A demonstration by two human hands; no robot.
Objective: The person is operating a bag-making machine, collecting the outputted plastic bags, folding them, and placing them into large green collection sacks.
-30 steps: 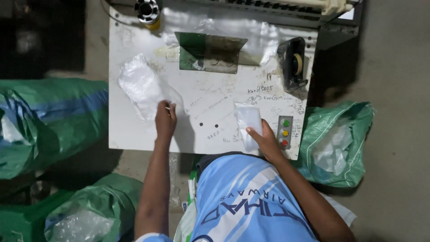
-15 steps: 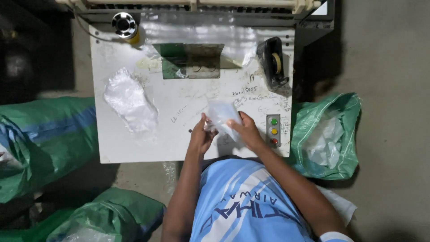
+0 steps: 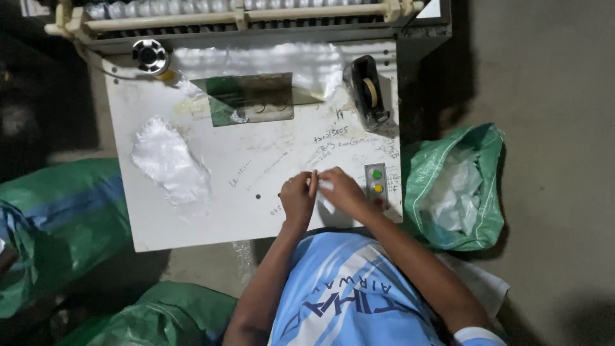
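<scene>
Both hands meet at the near edge of a white worktable (image 3: pixel 192 227). My left hand (image 3: pixel 298 198) and my right hand (image 3: pixel 343 190) pinch a small clear plastic bag (image 3: pixel 325 185) between them, most of it hidden by the fingers. A pile of clear plastic bags (image 3: pixel 168 161) lies on the left part of the table, apart from the hands. A small panel with green, yellow and red buttons (image 3: pixel 377 186) sits just right of my right hand.
A black tape dispenser (image 3: pixel 368 90) stands at the table's back right. A green glass plate (image 3: pixel 250 97) and a metal spool (image 3: pixel 150 56) are at the back. Green sacks lie at the left (image 3: pixel 57 218), at the bottom (image 3: pixel 166 320), and open at the right (image 3: pixel 458 186).
My left hand moved from the middle of the table over to my right hand. The bag that my right hand held is now bunched smaller between both hands.
</scene>
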